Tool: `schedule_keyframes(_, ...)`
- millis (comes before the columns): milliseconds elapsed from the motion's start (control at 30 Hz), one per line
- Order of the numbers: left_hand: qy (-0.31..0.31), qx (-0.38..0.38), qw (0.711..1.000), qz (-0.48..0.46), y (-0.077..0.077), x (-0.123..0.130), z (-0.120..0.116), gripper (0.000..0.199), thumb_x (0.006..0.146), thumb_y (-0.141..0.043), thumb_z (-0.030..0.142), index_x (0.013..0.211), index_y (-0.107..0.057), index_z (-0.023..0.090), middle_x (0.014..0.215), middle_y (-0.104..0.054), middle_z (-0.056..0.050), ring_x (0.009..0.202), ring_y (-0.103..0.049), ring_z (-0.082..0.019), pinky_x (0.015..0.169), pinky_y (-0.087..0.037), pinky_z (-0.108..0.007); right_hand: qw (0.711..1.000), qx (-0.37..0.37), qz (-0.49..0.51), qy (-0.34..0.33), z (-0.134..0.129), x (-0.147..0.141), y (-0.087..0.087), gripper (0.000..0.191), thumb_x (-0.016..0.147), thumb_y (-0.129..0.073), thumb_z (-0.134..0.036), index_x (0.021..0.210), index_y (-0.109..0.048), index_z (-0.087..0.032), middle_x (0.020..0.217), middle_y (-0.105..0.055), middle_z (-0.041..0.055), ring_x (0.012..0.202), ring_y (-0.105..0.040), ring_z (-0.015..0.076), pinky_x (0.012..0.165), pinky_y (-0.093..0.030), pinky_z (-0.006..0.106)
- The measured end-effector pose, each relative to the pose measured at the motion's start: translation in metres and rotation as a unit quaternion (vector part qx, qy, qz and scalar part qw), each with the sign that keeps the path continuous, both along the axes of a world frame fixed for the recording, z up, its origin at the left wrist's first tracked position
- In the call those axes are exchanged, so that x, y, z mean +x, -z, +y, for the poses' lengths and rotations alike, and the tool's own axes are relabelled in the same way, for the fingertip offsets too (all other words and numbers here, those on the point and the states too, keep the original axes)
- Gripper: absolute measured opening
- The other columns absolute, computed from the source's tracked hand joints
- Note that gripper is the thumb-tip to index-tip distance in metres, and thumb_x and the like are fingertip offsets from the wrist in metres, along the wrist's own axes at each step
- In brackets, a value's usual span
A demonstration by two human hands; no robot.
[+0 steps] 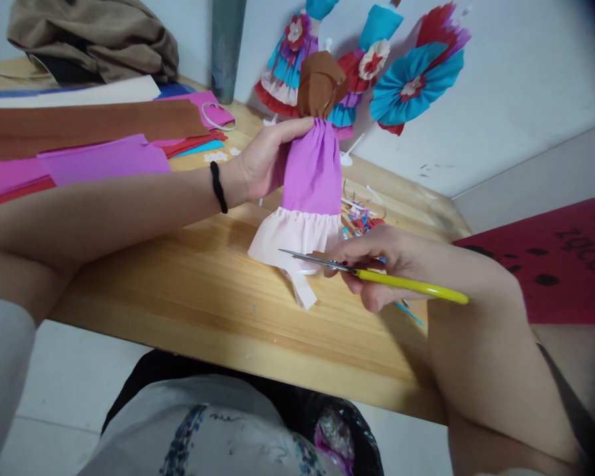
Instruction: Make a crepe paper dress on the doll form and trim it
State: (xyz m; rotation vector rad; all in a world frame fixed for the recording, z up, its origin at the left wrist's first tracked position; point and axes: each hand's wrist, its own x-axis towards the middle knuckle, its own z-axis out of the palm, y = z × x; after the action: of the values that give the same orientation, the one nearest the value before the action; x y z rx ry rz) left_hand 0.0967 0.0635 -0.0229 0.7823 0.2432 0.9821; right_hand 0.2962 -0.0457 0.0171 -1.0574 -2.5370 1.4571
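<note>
My left hand (270, 155) is closed around the upper part of a crepe-paper doll (313, 175), just below its brown head. The doll has a purple dress with a gathered pale pink ruffle (297, 231) at the bottom. A loose pale strip (303, 291) hangs from the ruffle down to the table. In my right hand (377, 264) are scissors (406, 283) with a yellow handle, their blades pointing left across the front of the ruffle. The fingers of my right hand are also close to the ruffle's right edge; whether they pinch it is hidden.
Brown, purple, pink and red crepe sheets (89, 125) lie at the left, with a white ring (218, 116). Finished paper dolls (377, 59) stand along the wall. Paper scraps (361, 215) lie behind my right hand. A red lettered board (550, 264) is at the right; a black-lined bin (361, 430) is below the table edge.
</note>
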Motion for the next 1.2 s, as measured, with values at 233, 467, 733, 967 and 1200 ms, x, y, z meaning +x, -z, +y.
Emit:
schedule_keyframes(233,0.018,0.016,1.0,-0.008,0.0038,-0.001,0.0028,0.036,0.105,-0.042,0.016,0.082,-0.069,0.008,0.076,-0.075,-0.004,0.072,-0.07,-0.014,0.108,-0.051,-0.041,1.0,-0.011,0.018,0.0,0.0007,0.0022,0.0013,0.065,0.079,-0.074,-0.068,0.104,-0.07,-0.008,0.078,-0.059,0.0004,0.068,-0.049,0.0098,0.062,-0.04,0.023)
schedule_keyframes(467,0.025,0.013,1.0,-0.009,0.0036,-0.0014,0.0036,0.039,0.106,-0.041,0.018,0.082,-0.069,0.007,0.076,-0.076,-0.005,0.072,-0.072,-0.016,0.099,-0.055,-0.036,1.0,-0.025,0.016,0.004,0.0001,0.005,0.0027,0.047,0.081,-0.081,-0.046,0.106,-0.069,-0.008,0.074,-0.057,-0.0022,0.062,-0.047,0.0084,0.057,-0.038,0.022)
schedule_keyframes(733,0.019,0.008,1.0,-0.004,0.0027,-0.0011,0.0024,0.038,0.106,-0.041,0.016,0.083,-0.069,0.007,0.076,-0.075,-0.005,0.07,-0.071,-0.014,0.105,-0.052,-0.039,0.999,-0.031,0.019,0.007,0.0006,0.0055,0.0014,0.054,0.08,-0.08,-0.056,0.104,-0.07,-0.009,0.079,-0.06,0.0,0.068,-0.05,0.0099,0.062,-0.04,0.023)
schedule_keyframes(967,0.006,0.003,1.0,0.005,0.0027,-0.0002,0.0026,0.033,0.105,-0.044,0.018,0.089,-0.07,0.007,0.075,-0.074,-0.003,0.074,-0.071,-0.016,0.106,-0.053,-0.041,0.999,-0.024,-0.011,0.028,0.0002,0.0016,-0.0022,0.061,0.076,-0.079,-0.065,0.1,-0.072,-0.01,0.077,-0.063,0.0024,0.073,-0.054,0.014,0.065,-0.041,0.025)
schedule_keyframes(1200,0.004,0.009,1.0,-0.006,0.0015,-0.0005,0.0038,0.035,0.106,-0.041,0.016,0.084,-0.067,0.007,0.075,-0.074,-0.005,0.071,-0.07,-0.014,0.102,-0.053,-0.039,0.999,-0.006,-0.043,0.012,-0.0009,0.0013,-0.0054,0.051,0.083,-0.077,-0.056,0.099,-0.073,-0.007,0.079,-0.063,0.0034,0.073,-0.052,0.0132,0.064,-0.038,0.025)
